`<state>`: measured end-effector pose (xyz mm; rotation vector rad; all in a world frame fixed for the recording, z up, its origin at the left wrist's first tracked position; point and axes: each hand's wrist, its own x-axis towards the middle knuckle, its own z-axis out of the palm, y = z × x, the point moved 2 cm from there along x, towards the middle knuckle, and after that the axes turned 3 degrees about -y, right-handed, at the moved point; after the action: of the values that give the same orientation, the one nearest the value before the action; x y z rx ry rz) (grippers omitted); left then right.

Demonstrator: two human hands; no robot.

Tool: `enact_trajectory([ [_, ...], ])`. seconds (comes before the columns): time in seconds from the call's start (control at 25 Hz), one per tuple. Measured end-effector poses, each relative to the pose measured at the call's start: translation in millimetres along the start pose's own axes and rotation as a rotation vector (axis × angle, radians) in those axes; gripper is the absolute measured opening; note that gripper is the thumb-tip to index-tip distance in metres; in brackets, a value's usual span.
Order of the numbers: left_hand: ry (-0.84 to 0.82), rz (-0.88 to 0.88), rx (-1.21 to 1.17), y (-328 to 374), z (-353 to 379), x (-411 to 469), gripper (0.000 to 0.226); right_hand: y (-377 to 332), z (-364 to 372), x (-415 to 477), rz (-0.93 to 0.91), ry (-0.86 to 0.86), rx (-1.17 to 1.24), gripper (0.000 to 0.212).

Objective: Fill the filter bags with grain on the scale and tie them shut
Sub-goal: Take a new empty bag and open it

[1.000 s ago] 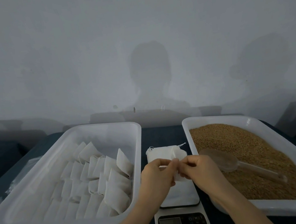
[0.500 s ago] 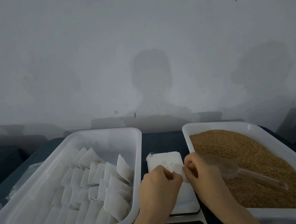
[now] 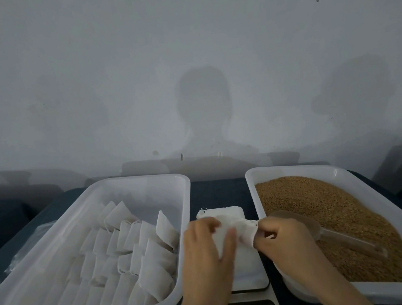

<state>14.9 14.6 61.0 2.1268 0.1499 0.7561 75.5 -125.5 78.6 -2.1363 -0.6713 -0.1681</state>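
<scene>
Filter bag is just above the scale platform, stretched between my hands. My left hand holds its body and my right hand pinches the mouth edge. Uneven pulling could tear the thin fabric. Reaching right of the scale for the scoop could let the mouth collapse and spill grain.

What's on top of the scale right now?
The left hand and right hand hold a white filter bag over the scale. A stack of bags lies at its far end. The hands cover the platform's middle; whether the bag touches it cannot be seen.
</scene>
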Motion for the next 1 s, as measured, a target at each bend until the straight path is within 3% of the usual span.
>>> enact_trajectory([
  [0.12,-0.281,-0.441,-0.521,-29.4,-0.5,13.6,0.044,1.2,-4.5,0.3,0.19,-0.138,0.216,0.02],
  [0.2,-0.313,-0.487,-0.59,-39.0,-2.2,18.4,0.046,1.6,-4.5,0.3,0.235,-0.204,0.317,0.017],
  [0.32,-0.218,-0.475,-0.493,-51.5,-0.6,17.5,0.038,8.6,-2.9,1.1,0.305,-0.215,0.403,0.01],
  [0.44,-0.177,-0.349,-0.328,-50.0,-2.9,17.6,0.048,13.1,-0.8,0.2,0.393,-0.214,0.511,0.012],
  [0.56,-0.333,0.175,0.211,-26.5,2.1,15.6,0.096,15.6,2.7,0.0,0.416,-0.195,0.447,0.027],
  [0.6,-0.37,0.341,0.355,-21.1,8.3,15.7,0.101,15.3,4.9,-0.1,0.413,-0.21,0.404,0.032],
  [0.68,-0.411,0.493,0.455,-16.9,20.5,17.7,0.091,12.9,8.9,0.4,0.407,-0.239,0.332,0.035],
  [0.8,-0.429,0.418,0.406,-21.9,29.7,23.4,0.069,11.3,11.6,4.2,0.41,-0.236,0.275,0.026],
  [1.0,-0.56,0.149,0.197,-41.8,28.4,33.7,0.056,13.5,5.0,6.9,0.324,-0.245,0.188,0.007],
])
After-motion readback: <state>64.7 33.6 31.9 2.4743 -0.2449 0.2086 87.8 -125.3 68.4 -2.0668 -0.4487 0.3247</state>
